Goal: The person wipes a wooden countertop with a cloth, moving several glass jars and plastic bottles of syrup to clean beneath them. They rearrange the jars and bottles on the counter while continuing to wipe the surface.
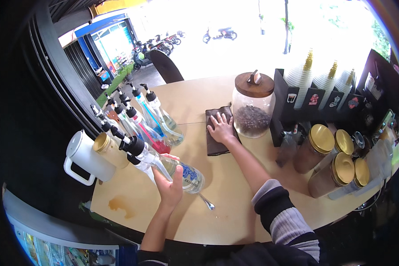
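Note:
My left hand [170, 186] is closed around a clear glass pump bottle [193, 178] with a black pump head and blue print, tilted in this view. Flat on a folded dark brown cloth [216, 143] lies my right hand [221, 128], its fingers spread. Just beyond that hand stands a glass jar [254, 116] with a wooden lid and dark contents. Several other pump bottles, one holding red liquid [160, 145], stand beyond my left hand. A metal spoon [207, 202] lies near the base of the held bottle, which partly hides its handle.
An orange-brown spill [121, 206] marks the wooden table [219, 226]. At left stand a white pitcher [86, 156] and a gold-lidded jar [101, 143]. Gold-lidded canisters [322, 138] and a black holder [279, 116] with stacked plastic cups [297, 83] occupy the right side.

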`<state>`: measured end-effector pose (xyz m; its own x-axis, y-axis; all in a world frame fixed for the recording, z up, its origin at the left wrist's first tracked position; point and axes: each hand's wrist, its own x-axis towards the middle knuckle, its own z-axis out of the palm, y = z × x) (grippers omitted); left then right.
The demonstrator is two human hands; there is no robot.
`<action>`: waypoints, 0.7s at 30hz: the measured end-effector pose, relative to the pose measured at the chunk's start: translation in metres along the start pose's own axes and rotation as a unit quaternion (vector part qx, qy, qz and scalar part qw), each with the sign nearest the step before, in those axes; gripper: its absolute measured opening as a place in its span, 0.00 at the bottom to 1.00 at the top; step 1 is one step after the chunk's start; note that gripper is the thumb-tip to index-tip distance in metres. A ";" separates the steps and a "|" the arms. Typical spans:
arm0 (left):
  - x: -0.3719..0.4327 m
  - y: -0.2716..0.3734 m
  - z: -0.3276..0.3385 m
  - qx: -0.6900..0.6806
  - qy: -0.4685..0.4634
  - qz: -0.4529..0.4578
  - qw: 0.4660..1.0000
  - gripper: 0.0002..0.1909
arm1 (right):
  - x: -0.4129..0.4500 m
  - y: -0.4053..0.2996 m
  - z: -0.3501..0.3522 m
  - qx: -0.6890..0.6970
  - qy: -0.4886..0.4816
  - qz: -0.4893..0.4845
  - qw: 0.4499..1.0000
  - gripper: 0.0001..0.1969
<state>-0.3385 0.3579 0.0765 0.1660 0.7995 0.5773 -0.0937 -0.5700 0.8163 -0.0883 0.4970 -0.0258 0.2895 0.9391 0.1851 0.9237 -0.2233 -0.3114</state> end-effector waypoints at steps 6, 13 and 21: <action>-0.004 -0.002 0.005 -0.003 0.001 0.007 1.000 0.21 | -0.020 0.011 0.005 -0.012 0.047 -0.013 0.999 0.31; -0.004 0.007 0.016 -0.030 -0.013 0.008 0.999 0.21 | -0.051 0.011 -0.003 -0.026 0.032 -0.058 0.997 0.30; 0.001 0.004 0.009 -0.026 -0.006 0.032 0.999 0.21 | -0.048 -0.001 -0.001 -0.025 0.010 -0.035 0.999 0.31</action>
<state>-0.3301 0.3549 0.0801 0.1690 0.7589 0.6289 -0.1551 -0.6097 0.7773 -0.1027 0.4521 -0.0331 0.2280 0.9475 0.2242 0.9531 -0.1701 -0.2503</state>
